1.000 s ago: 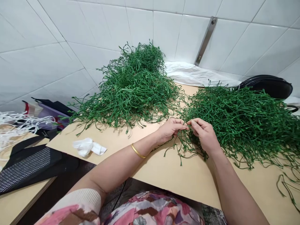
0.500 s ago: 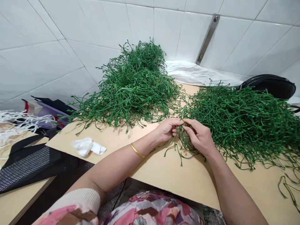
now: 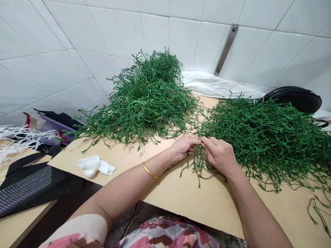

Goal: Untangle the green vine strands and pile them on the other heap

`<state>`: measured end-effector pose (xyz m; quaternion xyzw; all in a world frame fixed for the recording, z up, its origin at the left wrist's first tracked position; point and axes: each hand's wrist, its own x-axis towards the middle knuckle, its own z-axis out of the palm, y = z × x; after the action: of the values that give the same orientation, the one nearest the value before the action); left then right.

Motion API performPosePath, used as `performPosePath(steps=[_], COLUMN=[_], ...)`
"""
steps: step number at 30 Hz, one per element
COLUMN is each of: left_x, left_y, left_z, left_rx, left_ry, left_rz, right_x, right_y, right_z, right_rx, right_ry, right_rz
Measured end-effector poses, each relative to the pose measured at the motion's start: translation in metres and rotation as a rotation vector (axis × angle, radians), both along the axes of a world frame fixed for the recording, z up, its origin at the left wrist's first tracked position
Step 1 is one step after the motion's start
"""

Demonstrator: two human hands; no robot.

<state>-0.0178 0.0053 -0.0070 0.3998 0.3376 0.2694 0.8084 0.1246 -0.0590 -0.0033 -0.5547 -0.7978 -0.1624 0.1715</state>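
Note:
Two heaps of thin green knotted cords lie on the tan tabletop (image 3: pixel 165 186), a tall heap (image 3: pixel 152 100) at centre left and a wide heap (image 3: pixel 263 134) at right. Between them and nearer me, my left hand (image 3: pixel 184 146) pinches green cord, its fingertips meeting those of my right hand (image 3: pixel 218 151). My right hand is also closed on green cord. Loose green strands (image 3: pixel 198 163) hang and lie beneath the fingers. The exact piece between the fingertips is too small to make out.
Crumpled white tissue (image 3: pixel 95 166) lies left of my forearm. White cords (image 3: pixel 26 137) and a black mesh item (image 3: pixel 26 187) are at the far left. A black round case (image 3: pixel 294 98) and white cloth (image 3: pixel 214 84) sit along the tiled wall, below a metal bracket (image 3: pixel 226 50).
My right hand's fingers have drawn closer together and its back has turned more upward. The fingertips of both hands still meet. The whole view has shifted slightly.

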Motion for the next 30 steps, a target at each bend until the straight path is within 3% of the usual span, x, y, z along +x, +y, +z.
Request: performPosePath(steps=[6, 15, 19, 24, 30], left_x=[-0.001, -0.001, -0.001, -0.002, -0.005], left_y=[0.003, 0.000, -0.004, -0.006, -0.005], left_z=[-0.004, 0.003, 0.007, 0.013, 0.015], left_rx=[-0.096, 0.067, 0.112, 0.193, 0.178], left_ry=[-0.072, -0.055, -0.021, -0.032, -0.131], left_rz=[-0.069, -0.083, -0.052, -0.046, -0.091], right_x=[0.005, 0.004, -0.006, -0.013, -0.018], right_y=[0.001, 0.003, 0.003, 0.002, 0.002], right_z=[0.002, -0.005, -0.004, 0.004, 0.009], right_rx=[-0.088, 0.061, 0.062, -0.135, -0.448], right_ry=[0.075, 0.010, 0.095, 0.598, 1.441], right_rz=[0.059, -0.029, -0.090, -0.109, 0.053])
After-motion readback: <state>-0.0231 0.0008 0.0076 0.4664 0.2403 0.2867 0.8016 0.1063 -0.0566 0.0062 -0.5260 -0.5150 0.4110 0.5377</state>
